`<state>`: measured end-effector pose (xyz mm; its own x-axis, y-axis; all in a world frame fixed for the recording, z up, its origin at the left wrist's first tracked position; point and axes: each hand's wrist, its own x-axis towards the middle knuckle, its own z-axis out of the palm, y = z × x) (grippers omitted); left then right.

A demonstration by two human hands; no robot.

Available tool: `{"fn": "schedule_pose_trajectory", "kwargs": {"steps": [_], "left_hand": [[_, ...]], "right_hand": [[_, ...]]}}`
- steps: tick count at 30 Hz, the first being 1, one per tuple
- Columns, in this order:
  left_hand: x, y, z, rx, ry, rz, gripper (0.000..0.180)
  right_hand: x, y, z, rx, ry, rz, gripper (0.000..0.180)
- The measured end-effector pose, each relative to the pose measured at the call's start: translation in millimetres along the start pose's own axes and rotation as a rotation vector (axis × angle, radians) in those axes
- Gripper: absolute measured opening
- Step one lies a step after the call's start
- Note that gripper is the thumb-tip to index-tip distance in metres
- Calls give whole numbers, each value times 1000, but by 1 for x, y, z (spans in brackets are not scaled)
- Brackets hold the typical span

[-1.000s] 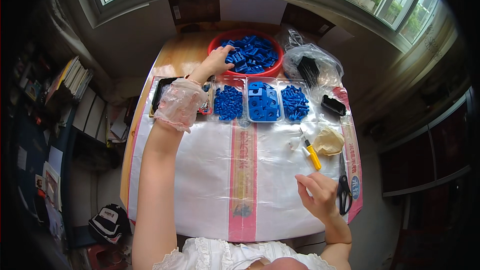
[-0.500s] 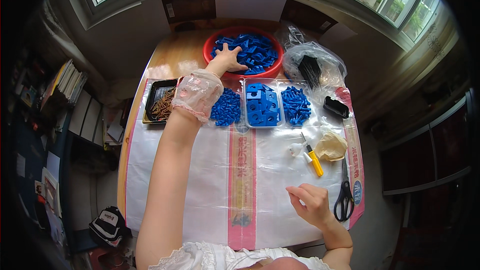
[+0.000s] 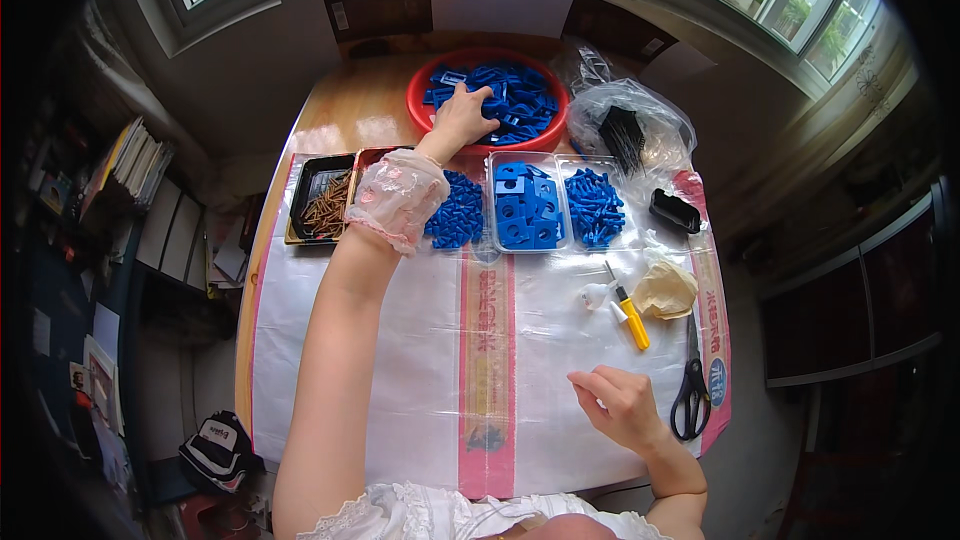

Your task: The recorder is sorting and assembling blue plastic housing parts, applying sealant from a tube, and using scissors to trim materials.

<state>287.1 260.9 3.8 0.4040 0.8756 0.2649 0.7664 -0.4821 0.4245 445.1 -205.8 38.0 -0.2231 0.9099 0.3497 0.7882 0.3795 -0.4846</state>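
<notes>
Left hand (image 3: pixel 462 112) lies spread on flat blue pieces (image 3: pixel 515 100) heaping the red bowl (image 3: pixel 420 90) (twelve o'clock); right hand (image 3: pixel 618 405), loosely curled and holding nothing, rests at five.

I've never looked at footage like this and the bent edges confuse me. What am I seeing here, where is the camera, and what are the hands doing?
There is no machine here: a person works with two bare hands. The camera sits on the person's head and looks down, and its very wide lens bends straight lines near the rim. The arms enter from the bottom.

The left hand reaches far forward into a red bowl full of blue plastic pieces; whether it has gripped one is hard to tell. The right hand rests loosely curled on the white sheet covering the table, and seems to hold nothing.

In front lie clear trays of blue parts, a dark tray of brown screws, clear bags with black parts, a yellow-handled tool and black scissors.
</notes>
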Motion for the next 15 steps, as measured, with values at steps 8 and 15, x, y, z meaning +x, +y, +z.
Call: {"fn": "schedule_pose_trajectory", "kwargs": {"steps": [8,15], "left_hand": [[7,0,4,-89,100,-20,57],[10,-3,-19,-163,170,-25,48]], "right_hand": [[-3,2,3,-10,-33,-17,20],[-4,1,3,-19,-46,-33,18]]}}
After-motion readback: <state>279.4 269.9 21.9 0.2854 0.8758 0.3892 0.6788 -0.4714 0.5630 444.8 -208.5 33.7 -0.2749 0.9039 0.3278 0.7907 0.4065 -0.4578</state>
